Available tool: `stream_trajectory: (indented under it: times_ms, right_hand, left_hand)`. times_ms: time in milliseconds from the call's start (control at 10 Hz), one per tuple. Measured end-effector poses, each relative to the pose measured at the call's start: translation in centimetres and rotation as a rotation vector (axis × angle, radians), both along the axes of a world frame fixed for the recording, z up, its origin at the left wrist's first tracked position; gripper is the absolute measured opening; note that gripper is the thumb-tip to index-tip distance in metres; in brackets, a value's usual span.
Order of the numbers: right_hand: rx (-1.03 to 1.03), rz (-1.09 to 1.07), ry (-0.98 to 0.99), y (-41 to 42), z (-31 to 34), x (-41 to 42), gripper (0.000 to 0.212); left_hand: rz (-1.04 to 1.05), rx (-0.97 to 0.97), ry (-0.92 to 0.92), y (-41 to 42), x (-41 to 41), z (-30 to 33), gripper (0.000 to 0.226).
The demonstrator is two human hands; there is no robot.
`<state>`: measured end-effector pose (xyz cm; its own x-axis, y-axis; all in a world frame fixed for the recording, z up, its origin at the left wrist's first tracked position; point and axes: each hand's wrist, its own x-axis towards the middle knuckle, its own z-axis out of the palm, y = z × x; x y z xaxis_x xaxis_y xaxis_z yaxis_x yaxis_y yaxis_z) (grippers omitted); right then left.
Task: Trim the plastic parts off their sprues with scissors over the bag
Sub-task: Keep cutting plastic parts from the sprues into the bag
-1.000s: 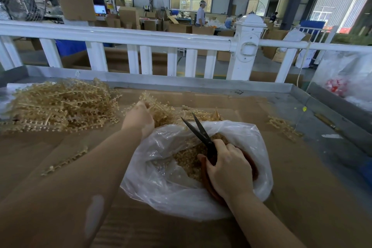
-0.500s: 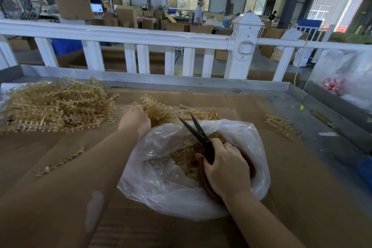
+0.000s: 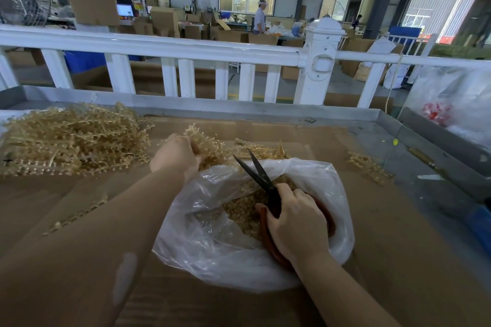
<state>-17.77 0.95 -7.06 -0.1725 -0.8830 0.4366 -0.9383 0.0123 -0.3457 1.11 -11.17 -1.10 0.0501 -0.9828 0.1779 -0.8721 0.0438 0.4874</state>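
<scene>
The left hand (image 3: 176,155) is closing its grip on a cluster of sprues (image 3: 210,147) at eleven o'clock from the bag (image 3: 212,241), fingers now dug deeper into it than a moment ago, so a fresh piece is probably coming over to be trimmed. The right hand (image 3: 295,223) is clamping the scissors (image 3: 261,176), blades apart, over the bag on the counter (image 3: 398,260), at four o'clock from the cluster.

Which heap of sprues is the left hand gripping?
The small heap just behind the bag, which the left hand grips; the large pile lies untouched, far left.
</scene>
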Motion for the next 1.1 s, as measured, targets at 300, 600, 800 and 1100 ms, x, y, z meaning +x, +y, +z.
stream_trajectory:
  times_ms: [300,600,800,1100]
  right_hand:
    - [-0.031,0.010,-0.016,-0.1,-0.1,0.0,0.039]
    - [-0.043,0.014,-0.018,0.1,-0.1,0.0,0.039]
    - [-0.053,0.013,-0.021,0.1,0.0,0.1,0.039]
    - [-0.116,0.009,-0.049,0.3,0.0,0.2,0.036]
  left_hand:
    - [0.157,-0.059,0.972,-0.7,0.6,1.0,0.021]
    - [0.141,0.233,1.478,-0.1,1.4,2.9,0.010]
    - [0.122,-0.082,0.960,0.3,0.8,4.1,0.026]
    - [-0.163,0.396,1.700,3.2,-1.4,3.2,0.013]
